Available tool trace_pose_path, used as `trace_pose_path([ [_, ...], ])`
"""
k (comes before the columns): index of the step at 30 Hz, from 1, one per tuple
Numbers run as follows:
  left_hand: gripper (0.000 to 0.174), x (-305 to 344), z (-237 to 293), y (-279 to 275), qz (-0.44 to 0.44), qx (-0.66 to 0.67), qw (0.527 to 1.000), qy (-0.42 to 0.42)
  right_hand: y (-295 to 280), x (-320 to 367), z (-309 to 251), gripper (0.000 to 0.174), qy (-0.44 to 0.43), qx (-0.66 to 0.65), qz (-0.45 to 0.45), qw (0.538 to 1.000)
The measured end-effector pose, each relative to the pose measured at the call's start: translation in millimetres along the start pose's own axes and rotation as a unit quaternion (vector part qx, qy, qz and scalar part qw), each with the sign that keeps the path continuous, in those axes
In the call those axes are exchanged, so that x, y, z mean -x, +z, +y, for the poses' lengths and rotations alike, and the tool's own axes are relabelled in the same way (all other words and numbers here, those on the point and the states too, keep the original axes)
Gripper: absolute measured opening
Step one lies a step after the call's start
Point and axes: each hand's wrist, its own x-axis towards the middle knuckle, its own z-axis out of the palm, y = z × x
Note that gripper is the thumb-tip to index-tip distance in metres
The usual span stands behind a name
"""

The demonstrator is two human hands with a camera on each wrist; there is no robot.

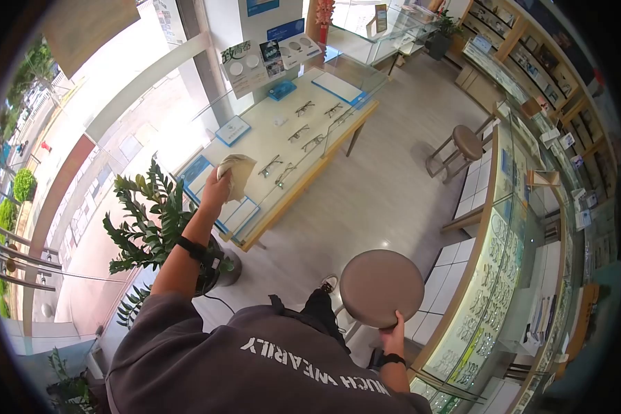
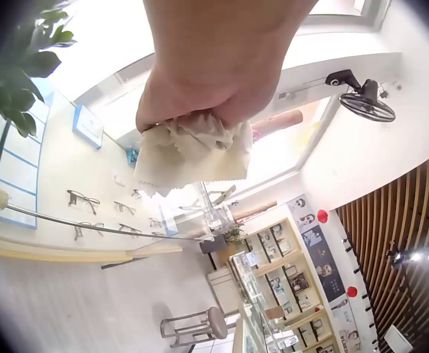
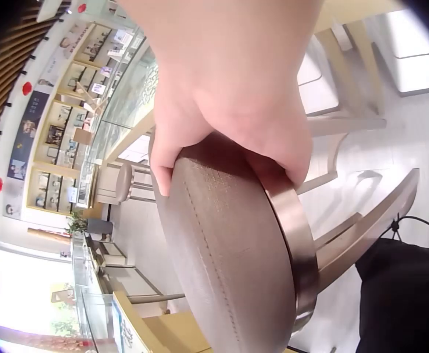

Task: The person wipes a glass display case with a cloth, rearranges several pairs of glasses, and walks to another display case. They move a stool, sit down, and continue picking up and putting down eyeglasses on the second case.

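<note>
Cloth (image 1: pixel 241 176): seemed soft, light; my left hand (image 1: pixel 216 186) gripped it bunched.
Stool (image 1: pixel 381 288): seemed heavier; my right hand (image 1: pixel 393 330) aptly gripped its near edge.

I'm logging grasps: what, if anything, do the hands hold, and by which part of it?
Left hand: pale cloth, by a bunched part. Right hand: stool, by the edge of its seat.

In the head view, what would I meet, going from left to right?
Round green bush outdoors, large green leafy plant, left hand gripping a beige cloth, near round brown padded stool gripped by the right hand, far round brown stool.
</note>
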Motion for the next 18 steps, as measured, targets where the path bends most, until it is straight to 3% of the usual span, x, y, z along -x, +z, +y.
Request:
trace_pose_path([
  [5,0.027,-55.2,-47.8,-12.4,0.141,-0.141,0.980,0.032,68.0,-57.6,-81.6,0.069,0.024,0.022,-0.053,0.998],
  [8,0.023,-68.6,-61.8,-11.7,0.244,-0.232,0.941,0.036,111.0,-85.6,-132.3,0.069,0.036,0.057,-0.082,0.994],
  [11,0.024,-71.1,-74.2,-7.8,0.268,-0.275,0.922,0.049,140.6,-122.3,-176.8,0.069,0.062,0.105,-0.058,0.991],
  [18,0.027,-78.2,-91.2,13.0,0.316,-0.213,0.924,-0.019,237.5,-176.2,-255.1,0.070,0.055,0.194,-0.063,0.978],
])
